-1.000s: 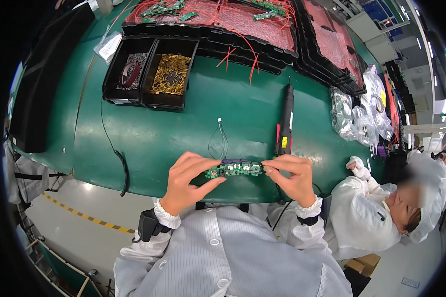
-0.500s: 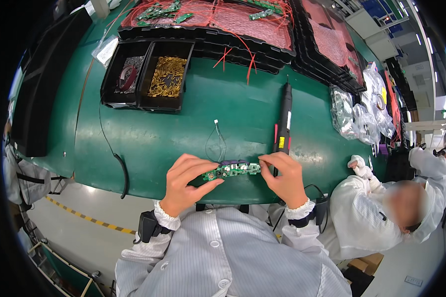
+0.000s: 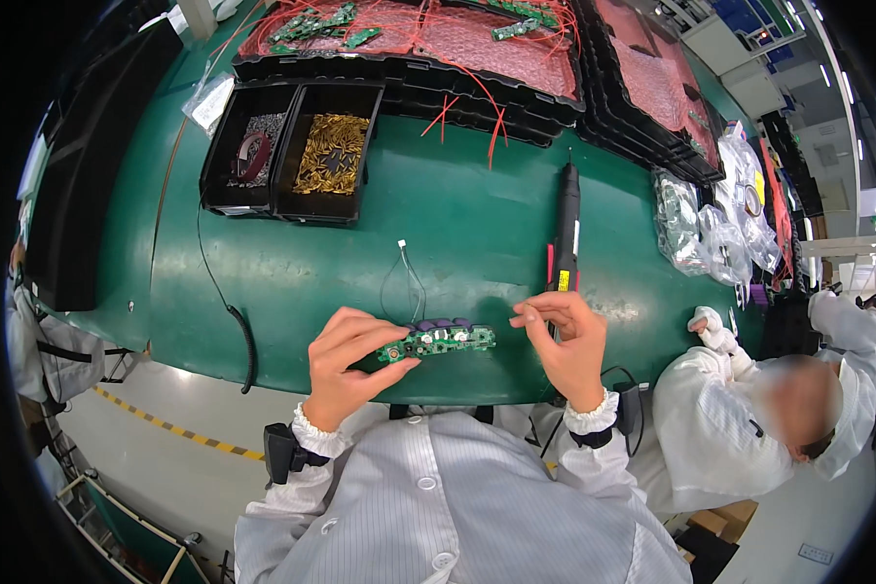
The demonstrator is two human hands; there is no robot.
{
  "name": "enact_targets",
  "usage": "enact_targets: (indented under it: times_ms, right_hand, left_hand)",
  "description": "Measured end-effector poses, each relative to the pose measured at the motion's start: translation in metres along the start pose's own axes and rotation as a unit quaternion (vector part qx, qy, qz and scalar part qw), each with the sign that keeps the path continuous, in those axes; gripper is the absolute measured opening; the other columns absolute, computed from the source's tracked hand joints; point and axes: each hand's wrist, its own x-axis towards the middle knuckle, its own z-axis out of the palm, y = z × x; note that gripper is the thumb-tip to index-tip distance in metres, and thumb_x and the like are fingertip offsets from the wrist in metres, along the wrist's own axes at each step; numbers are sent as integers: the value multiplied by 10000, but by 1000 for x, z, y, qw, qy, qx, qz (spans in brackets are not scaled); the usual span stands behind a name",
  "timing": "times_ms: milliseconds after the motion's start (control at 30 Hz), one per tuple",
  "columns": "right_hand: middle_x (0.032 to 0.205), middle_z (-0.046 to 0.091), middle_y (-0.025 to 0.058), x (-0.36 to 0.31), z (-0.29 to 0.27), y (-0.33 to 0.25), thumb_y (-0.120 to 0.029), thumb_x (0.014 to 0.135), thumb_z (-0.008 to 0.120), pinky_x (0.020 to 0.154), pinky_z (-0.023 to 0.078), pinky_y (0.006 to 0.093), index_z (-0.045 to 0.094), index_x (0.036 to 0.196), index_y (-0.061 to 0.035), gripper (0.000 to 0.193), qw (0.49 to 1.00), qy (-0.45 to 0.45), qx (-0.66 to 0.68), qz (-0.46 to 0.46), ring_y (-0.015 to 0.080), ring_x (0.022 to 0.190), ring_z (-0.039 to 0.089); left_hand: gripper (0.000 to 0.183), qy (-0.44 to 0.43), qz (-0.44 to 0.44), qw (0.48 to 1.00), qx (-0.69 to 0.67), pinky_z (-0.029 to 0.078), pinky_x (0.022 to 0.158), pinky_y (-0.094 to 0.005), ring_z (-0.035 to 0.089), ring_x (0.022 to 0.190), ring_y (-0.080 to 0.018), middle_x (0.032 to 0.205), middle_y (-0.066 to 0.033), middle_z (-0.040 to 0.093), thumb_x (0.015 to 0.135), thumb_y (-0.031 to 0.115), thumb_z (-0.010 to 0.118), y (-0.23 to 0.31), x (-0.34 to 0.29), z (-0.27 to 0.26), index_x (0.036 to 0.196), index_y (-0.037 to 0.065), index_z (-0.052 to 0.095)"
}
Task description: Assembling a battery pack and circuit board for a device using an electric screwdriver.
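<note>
My left hand (image 3: 348, 358) grips the left end of a narrow green circuit board (image 3: 448, 340) between thumb and fingers. White and dark parts sit on the board, with purple pieces along its far edge. Thin dark wires run from it across the table to a small white connector (image 3: 402, 243). My right hand (image 3: 566, 341) hovers just past the board's right end, apart from it. Its thumb and index fingertips are brought together; anything between them is too small to make out. Beyond that hand lies a black electric screwdriver (image 3: 566, 219), its lower end partly hidden.
Two black bins stand at the back left, one with brass-coloured pieces (image 3: 331, 156), one with grey screws and a dark red ring (image 3: 251, 158). Black trays (image 3: 477, 109) with pink bubble wrap, boards and red wires line the back. Plastic bags (image 3: 720, 234) lie right, near a co-worker (image 3: 720, 419).
My right hand has come off the board's right end. My left hand has shifted the board slightly left, and the wires and connector moved left with it.
</note>
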Motion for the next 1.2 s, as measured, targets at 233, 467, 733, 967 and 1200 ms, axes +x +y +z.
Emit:
enact_targets:
  times_ms: [233, 467, 733, 967, 1200]
  right_hand:
    - [1040, 774, 181, -4, 1, -2, 88, 959, 702, 865, 613, 340, 656, 1083, 66, 134, 997, -54, 62, 1, 233, 928, 785]
    - [1004, 786, 156, 1, -1, -10, 76, 945, 731, 857, 613, 341, 745, 1049, 44, 109, 998, -61, -17, -16, 233, 921, 788]
    - [992, 790, 103, 9, -3, -31, 58, 896, 758, 949, 627, 398, 778, 1064, -16, 186, 958, -107, -201, -173, 306, 1033, 785]
    - [950, 763, 91, 17, -3, -44, 63, 903, 737, 1075, 597, 463, 738, 1045, 1, 155, 945, -147, -216, -194, 303, 892, 758]
    - [1008, 718, 89, 17, 0, -49, 96, 862, 718, 1099, 587, 476, 707, 1006, 8, 169, 926, -158, -262, -223, 295, 922, 728]
  left_hand:
    - [417, 7, 9, 1000, 3, 553, 779, -379, 687, 882, -278, 950, -89, 776, 642, 60, 946, 0, 0, 1, 1033, 31, 805]
    - [410, 4, 1, 1000, -5, 556, 791, -384, 692, 885, -282, 977, -97, 787, 649, 58, 946, 0, -1, 0, 1032, 30, 805]
    - [397, 4, 5, 1000, -19, 554, 783, -383, 692, 884, -283, 965, -100, 787, 658, 53, 937, -1, 0, 0, 1031, 29, 804]
    - [398, 14, 7, 1000, -16, 549, 780, -376, 689, 874, -277, 970, -100, 789, 658, 47, 934, -1, 1, 2, 1034, 28, 805]
    - [401, 14, 6, 1000, -19, 541, 787, -372, 694, 864, -267, 966, -93, 795, 656, 42, 935, 0, 0, 0, 1036, 33, 809]
